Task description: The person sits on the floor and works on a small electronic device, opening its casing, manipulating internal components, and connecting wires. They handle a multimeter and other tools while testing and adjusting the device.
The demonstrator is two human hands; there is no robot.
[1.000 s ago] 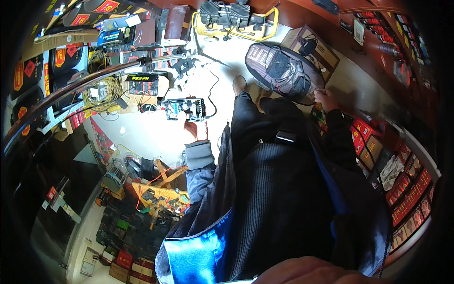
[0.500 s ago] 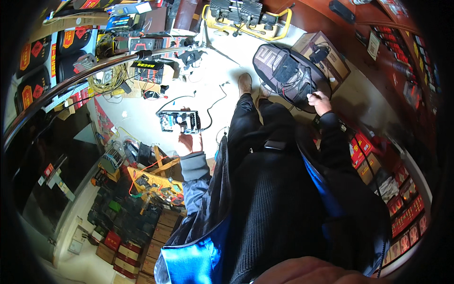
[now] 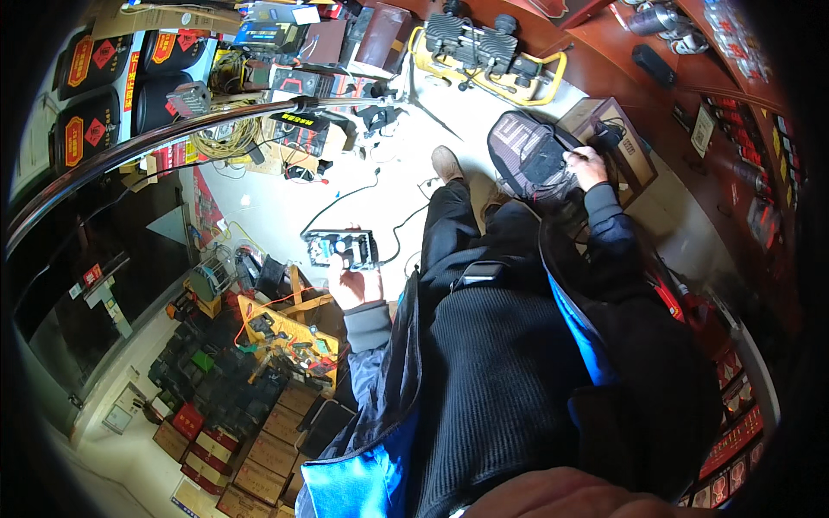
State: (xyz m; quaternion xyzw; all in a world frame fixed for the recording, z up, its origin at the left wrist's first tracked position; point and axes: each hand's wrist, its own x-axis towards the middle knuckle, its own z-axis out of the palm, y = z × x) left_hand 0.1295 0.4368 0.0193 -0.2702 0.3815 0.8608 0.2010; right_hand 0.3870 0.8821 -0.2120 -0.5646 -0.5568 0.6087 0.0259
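Note:
My left hand (image 3: 354,287) holds up an opened electronic unit (image 3: 337,248) with a bare circuit board and dark casing edge. Its fingers wrap under and around the near side. Black cables (image 3: 399,240) run from the unit toward the white floor. On the right, my right hand (image 3: 589,168) is closed over a dark grey mesh-covered seat or bag (image 3: 515,154), beside a flat black object (image 3: 546,164) resting on it. What its fingers grip, if anything, cannot be made out.
A cardboard box (image 3: 637,160) stands right of the mesh item. A yellow-framed machine (image 3: 484,53) stands at the far side. A curved metal pole (image 3: 173,131) crosses the left. At lower left sits a yellow tool board (image 3: 298,341) with scattered tools, near stacked boxes (image 3: 263,453).
The view has shifted, so the surroundings appear further right and lower. My right hand has moved farther inward over the mesh item. My left hand still holds the electronic unit.

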